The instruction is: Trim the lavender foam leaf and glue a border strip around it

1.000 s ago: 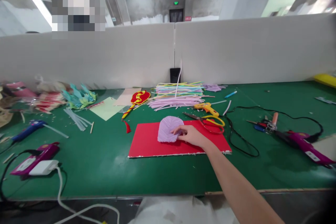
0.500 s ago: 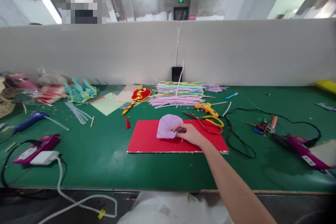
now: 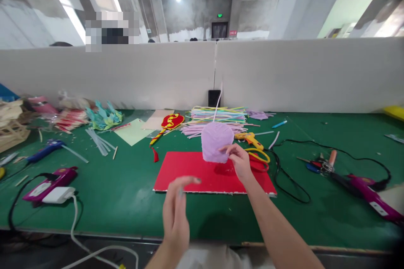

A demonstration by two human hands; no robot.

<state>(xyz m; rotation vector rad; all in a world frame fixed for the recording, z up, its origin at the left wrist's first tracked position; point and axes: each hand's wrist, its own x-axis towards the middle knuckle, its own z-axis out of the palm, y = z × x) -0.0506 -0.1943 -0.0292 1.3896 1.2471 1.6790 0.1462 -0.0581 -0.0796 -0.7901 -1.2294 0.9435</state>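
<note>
Raised above the red board (image 3: 186,172) is a lilac leaf-shaped piece (image 3: 216,138) with fine ribs, its top rounded and its bottom edge nearly straight. My right hand (image 3: 239,160) pinches it at its lower right edge. In the foreground, my left hand (image 3: 177,214) is held up in front of the board, fingers partly bent and apart, with nothing in it. Scissors with yellow and red handles (image 3: 260,155) lie on the board's right side, their blades hidden behind my right hand and the lilac piece.
Behind the board lie pastel pipe cleaners (image 3: 192,129), a yellow glue gun (image 3: 251,138) and a red-yellow tasselled fan (image 3: 172,121). A blue glue gun (image 3: 47,150) and purple power strip (image 3: 52,185) are on the left. Keys (image 3: 323,164) and a black cord (image 3: 334,145) lie right.
My right hand has lifted the lilac piece off the red board, up toward the pipe cleaners. My left hand has come into view from below. The view has tilted slightly upward.
</note>
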